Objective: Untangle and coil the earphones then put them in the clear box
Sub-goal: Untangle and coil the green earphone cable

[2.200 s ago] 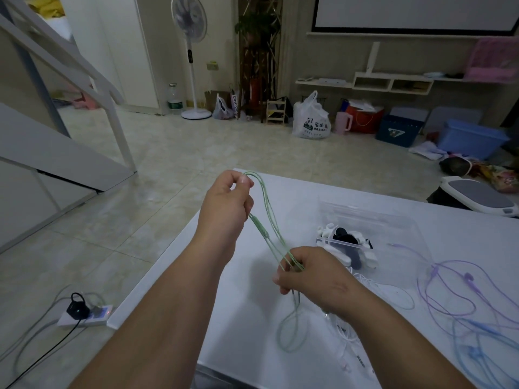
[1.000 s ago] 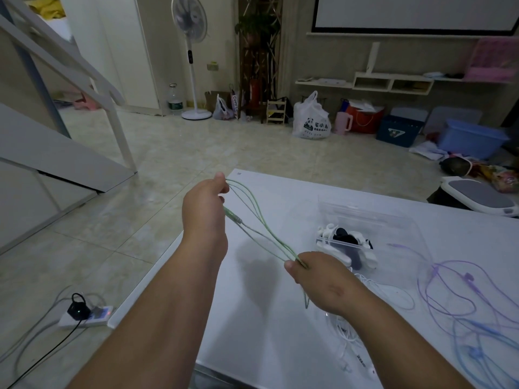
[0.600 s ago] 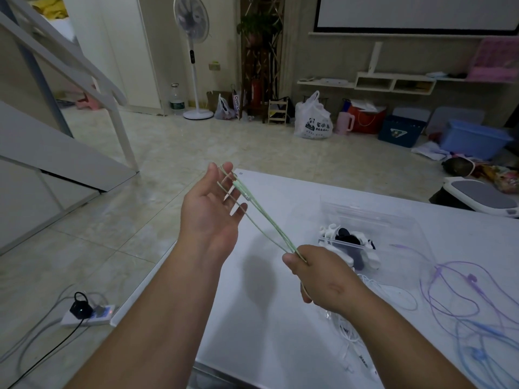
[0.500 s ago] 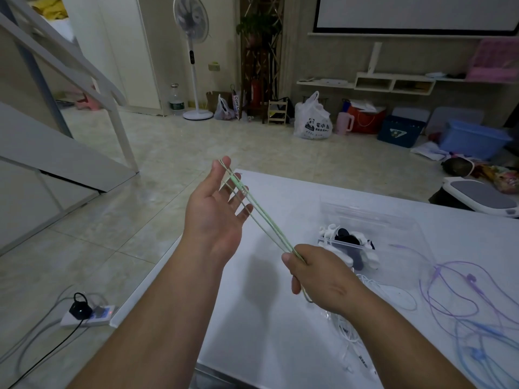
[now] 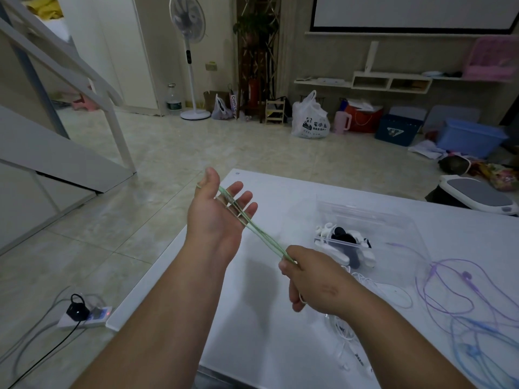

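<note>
Pale tile floor runs off to a standing fan (image 5: pixel 187 26) and a clutter of bags and bins along the far wall, and nearest the camera a white tabletop (image 5: pixel 295 197) carries the work. Over its ten o'clock corner the left hand (image 5: pixel 216 217) is held palm up, its fingers (image 5: pixel 237 187) straight and spread apart, with the green earphones (image 5: pixel 264 237) crossing them in several strands, seemingly looped round the hand. From there the strands run taut toward four o'clock into the right hand (image 5: pixel 314 279), whose thumb and fingers are clamped on the bunch; whatever hangs below that grip is hidden. The strands lie side by side with no visible knot, so I judge the green set already freed and now being wound into a coil, which has not yet gone into the box. The clear box (image 5: pixel 365 209) sits at two o'clock from the right hand, open, and in it lie bundled white and black earphones (image 5: pixel 342 242), which suggests that some sets are finished. Much seems left: purple earphones (image 5: pixel 449 290) sprawl in loose overlapping loops at three o'clock on the tabletop, blue earphones (image 5: pixel 471 346) lie mixed under them toward four o'clock, and white earphones (image 5: pixel 351 341) trail at six o'clock below the right wrist. All three look uncoiled, so the job appears to be somewhere around its middle rather than near its end.
</note>
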The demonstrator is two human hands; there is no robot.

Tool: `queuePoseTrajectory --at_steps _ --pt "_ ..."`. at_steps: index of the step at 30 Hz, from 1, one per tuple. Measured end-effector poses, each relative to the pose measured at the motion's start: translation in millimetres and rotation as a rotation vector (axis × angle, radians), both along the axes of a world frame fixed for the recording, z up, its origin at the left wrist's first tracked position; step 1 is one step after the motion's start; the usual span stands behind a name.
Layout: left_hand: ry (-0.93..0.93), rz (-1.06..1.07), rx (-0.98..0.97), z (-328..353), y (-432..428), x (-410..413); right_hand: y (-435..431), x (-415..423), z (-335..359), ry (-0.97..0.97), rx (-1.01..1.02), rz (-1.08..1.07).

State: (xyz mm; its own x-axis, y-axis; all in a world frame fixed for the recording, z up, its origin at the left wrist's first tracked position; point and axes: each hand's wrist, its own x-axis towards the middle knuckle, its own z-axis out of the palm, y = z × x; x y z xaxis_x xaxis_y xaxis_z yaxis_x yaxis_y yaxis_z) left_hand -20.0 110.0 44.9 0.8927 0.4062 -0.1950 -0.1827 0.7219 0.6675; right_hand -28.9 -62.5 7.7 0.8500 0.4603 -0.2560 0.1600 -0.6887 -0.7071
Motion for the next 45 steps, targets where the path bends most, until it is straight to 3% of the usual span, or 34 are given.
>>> queuePoseTrajectory --at_steps 8,11,18,25,30,35,41,45 --pt "0.042 0.101 -0.073 -4 9 3 -1 1 3 -0.089 -0.114 0.049" --pt "0.041 0.1 -0.053 -4 10 3 -4 1 5 -0.038 -0.073 -0.008" --pt "-0.025 0.098 0.016 -1 5 1 -4 4 6 -0.128 -0.013 -0.027" --pt "-0.06 0.165 0.015 -1 8 6 -4 6 8 -0.169 0.204 -0.213" --pt "-0.007 0.167 0.053 -2 7 3 -6 9 7 -0.115 0.168 -0.179" --pt "0.03 0.153 -0.023 0 13 1 -9 9 6 -0.146 0.113 -0.176" --pt "-0.06 0.243 -0.165 -1 15 -6 -5 6 8 -0.143 0.235 -0.236" --pt "-0.024 0.207 -0.166 -3 16 -3 -7 7 5 -0.119 0.257 -0.221"
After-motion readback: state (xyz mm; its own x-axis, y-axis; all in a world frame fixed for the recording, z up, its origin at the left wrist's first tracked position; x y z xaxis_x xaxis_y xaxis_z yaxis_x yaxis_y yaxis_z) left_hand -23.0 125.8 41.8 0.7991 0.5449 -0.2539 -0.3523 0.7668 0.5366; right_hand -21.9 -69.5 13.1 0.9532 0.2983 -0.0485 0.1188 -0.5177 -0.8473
